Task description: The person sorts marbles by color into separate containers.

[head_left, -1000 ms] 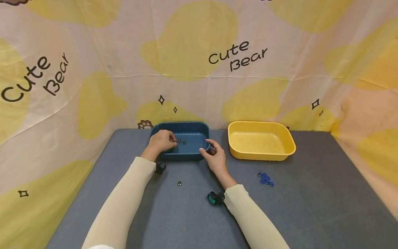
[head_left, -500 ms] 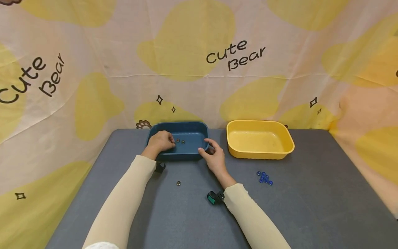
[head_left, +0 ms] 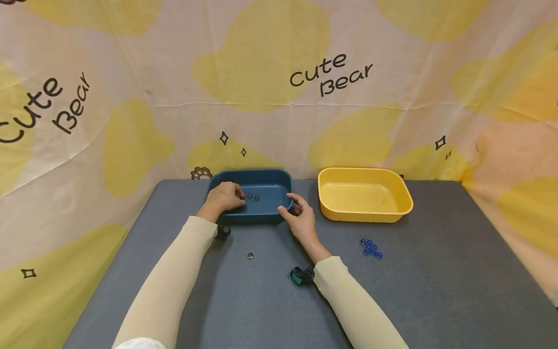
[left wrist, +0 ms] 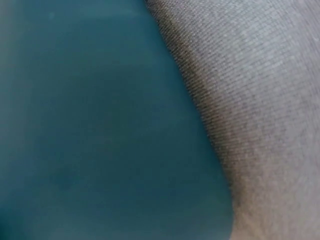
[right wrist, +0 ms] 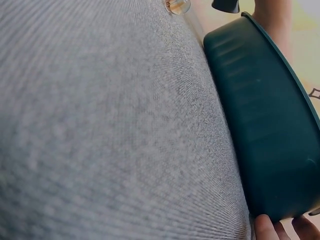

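Note:
My left hand (head_left: 225, 196) reaches over the front rim into the blue bin (head_left: 270, 209), its fingers bent low inside. Whether anything lies between those fingertips is hidden. Close to them, on the bin floor, sit a reddish glass marble (head_left: 249, 196) and a greenish one. With thumb and fingers spread around the bin's right end, my right hand (head_left: 302, 220) holds it; its fingertips (right wrist: 266, 227) touch the bin wall in the right wrist view. A single clear marble (head_left: 250, 256) rests on the table in front of the bin. Only the bin's wall fills the left wrist view.
To the right stands a yellow bin (head_left: 366, 215). Several blue marbles (head_left: 371, 248) lie clustered on the grey table (head_left: 436, 271) before it. A printed cloth (head_left: 261, 58) hangs behind the table.
The head view has shifted slightly. Both hands keep nearly the same places at the blue bin, and the marbles stay where they were.

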{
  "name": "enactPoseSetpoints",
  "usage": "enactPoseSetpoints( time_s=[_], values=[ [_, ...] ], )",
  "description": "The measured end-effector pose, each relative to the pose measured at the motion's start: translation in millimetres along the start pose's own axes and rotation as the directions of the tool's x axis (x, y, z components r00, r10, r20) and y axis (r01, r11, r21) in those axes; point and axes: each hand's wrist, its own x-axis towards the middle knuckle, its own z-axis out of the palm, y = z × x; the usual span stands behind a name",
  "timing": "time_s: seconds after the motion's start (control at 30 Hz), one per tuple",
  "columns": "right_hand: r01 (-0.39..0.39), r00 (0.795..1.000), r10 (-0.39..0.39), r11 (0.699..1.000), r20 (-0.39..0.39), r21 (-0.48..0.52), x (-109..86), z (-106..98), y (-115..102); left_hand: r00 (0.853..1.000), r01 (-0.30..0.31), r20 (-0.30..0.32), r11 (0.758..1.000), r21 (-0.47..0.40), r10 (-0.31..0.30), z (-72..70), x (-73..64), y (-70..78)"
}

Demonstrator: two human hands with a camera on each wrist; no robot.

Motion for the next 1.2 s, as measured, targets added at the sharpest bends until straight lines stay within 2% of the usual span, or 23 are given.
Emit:
enactPoseSetpoints(
  time_s=[0.37,0.7,1.0,1.2],
  values=[
    [-0.027,1.000,0.027,1.000,-0.001,-0.002,2.7,0,3,0.999,-0.041,-0.032,0.999,-0.006,0.041,-7.2,-11.9,1.1],
    [-0.002,1.000,0.002,1.000,-0.004,0.001,1.2,-1,-1,0.997,-0.062,-0.045,0.998,0.004,0.062,-18.7,-29.3,7.1],
    [0.008,1.000,-0.008,1.000,0.008,0.014,0.3,-3,-2,0.989,-0.110,-0.094,0.994,0.019,0.112,-25.6,-53.1,13.8],
    [0.008,1.000,-0.008,1.000,0.012,0.014,-0.2,-2,-1,0.974,-0.163,-0.152,0.986,0.035,0.167,-22.9,-72.8,15.4]
  ],
)
